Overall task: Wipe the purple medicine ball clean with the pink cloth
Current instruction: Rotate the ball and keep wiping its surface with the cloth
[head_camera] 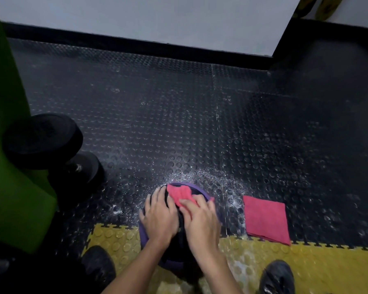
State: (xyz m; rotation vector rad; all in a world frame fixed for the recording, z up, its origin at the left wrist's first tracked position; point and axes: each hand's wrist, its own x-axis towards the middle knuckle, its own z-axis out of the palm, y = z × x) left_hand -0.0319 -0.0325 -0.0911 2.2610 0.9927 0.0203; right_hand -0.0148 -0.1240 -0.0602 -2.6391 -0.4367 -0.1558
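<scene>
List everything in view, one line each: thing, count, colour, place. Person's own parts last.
medicine ball: one, purple and black, on floor, bottom centre, under both hands.
pink cloth: one, pink, on top of the ball under right fingers.
folded cloth: one, pink, flat on floor right of the ball.
dumbbell heads: two, black, on floor at left.
green pad: one, green, left edge.
floor mats: black studded, middle; yellow studded strip, bottom.
white specks: many, on floor around the ball.
wall: one, pale grey, top.
shoes: two, dark, bottom.
left hand: one, spread on ball's left side.
right hand: one, pressing the pink cloth onto the ball.
</scene>
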